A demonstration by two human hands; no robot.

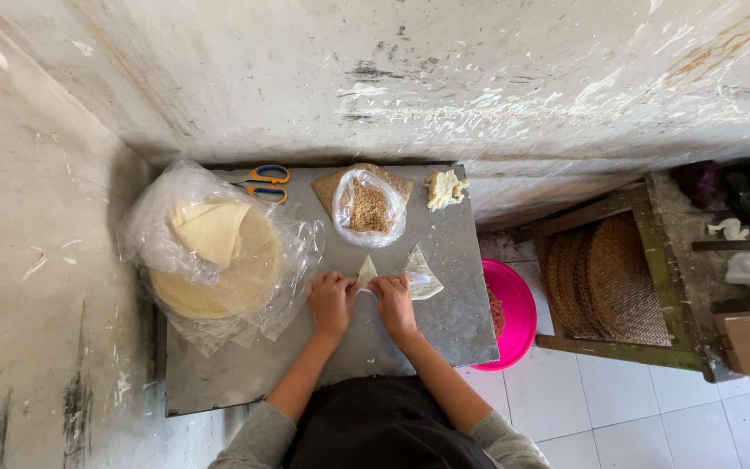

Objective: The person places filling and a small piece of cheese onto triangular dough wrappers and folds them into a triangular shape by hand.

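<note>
Both hands work side by side at the middle of a grey metal table [219,382]. My left hand [332,300] and my right hand [392,300] pinch a small pale dough wrapper [366,271] between their fingertips, folded to a point. Just right of it lies another folded triangular wrapper [420,274], touching my right hand's fingers. Behind them, an open clear plastic bag of brown crumbly filling [369,208] sits on brown paper. A pale yellow lump of paste [444,188] lies at the far right corner.
A stack of round thin wrappers [219,260] in loose clear plastic fills the table's left part. Scissors with blue and orange handles [266,182] lie at the back. A pink bowl [514,313] stands beside the table on the right, next to a wooden woven-seat chair [609,278].
</note>
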